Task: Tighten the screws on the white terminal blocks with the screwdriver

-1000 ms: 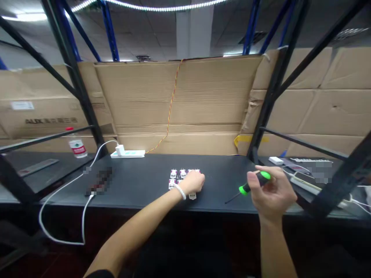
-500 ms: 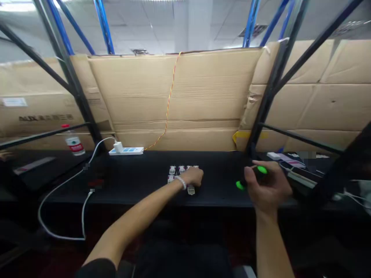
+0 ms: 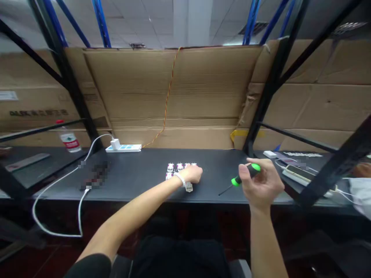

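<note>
My right hand is closed around the black and green handle of a screwdriver. Its thin shaft points down and left over the table, apart from the small parts. My left hand, with a white band at the wrist, reaches down among several small white parts with purplish marks. Its fingers are curled, and their tips are hidden behind the hand, so what they hold cannot be made out. One whitish part shows just below this hand.
The dark table carries a white power strip with a plugged-in charger and white cable. A bottle stands left; a phone-like device lies right. Black rack posts flank the table, with cardboard behind.
My right hand has shifted slightly left, and the screwdriver's shaft now shows clearly. My left hand stays over the small parts, still curled. The view has shifted a little.
</note>
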A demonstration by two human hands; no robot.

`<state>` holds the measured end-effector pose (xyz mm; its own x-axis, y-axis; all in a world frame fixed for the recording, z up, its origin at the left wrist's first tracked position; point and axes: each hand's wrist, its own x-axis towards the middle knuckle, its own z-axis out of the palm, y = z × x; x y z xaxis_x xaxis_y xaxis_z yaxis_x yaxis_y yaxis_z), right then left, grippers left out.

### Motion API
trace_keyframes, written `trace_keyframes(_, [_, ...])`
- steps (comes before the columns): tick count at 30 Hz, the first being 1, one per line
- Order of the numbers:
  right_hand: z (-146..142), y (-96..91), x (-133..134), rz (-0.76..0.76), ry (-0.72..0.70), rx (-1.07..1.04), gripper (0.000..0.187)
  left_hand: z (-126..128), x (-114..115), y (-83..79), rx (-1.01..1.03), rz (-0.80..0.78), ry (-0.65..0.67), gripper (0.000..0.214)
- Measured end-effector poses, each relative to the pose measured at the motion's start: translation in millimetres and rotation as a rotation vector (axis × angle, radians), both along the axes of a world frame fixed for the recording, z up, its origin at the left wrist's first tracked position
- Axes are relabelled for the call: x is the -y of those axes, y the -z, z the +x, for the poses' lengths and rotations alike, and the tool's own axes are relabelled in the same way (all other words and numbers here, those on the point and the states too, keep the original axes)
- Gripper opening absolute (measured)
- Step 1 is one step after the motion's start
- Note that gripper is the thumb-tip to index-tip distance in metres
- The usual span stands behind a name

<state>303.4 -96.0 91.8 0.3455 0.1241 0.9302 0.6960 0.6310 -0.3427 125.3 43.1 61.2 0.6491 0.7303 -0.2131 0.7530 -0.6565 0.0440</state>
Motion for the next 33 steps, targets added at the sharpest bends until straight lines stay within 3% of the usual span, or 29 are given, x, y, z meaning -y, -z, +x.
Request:
trace_keyframes(8, [1, -1.7, 1, 0.015, 0.007, 0.025, 0.017, -25, -21, -2.3, 0.181, -0.049, 0.005, 0.009])
trace_keyframes(16, [4, 0.7, 1, 0.022, -0.01, 0.026, 0.017, -37, -33, -2.4, 0.243, -0.091, 0.083, 0.023])
trace_keyframes(21, [4, 1.7, 1, 0.007, -0.002, 0.019, 0.016, -40, -34, -2.6, 0.243, -0.12, 0.128, 0.034])
trace_keyframes(33, [4, 1.6, 0, 0.021, 0.012, 0.047, 0.016, -36, -27, -6.7, 0.201, -0.106, 0.11, 0.02])
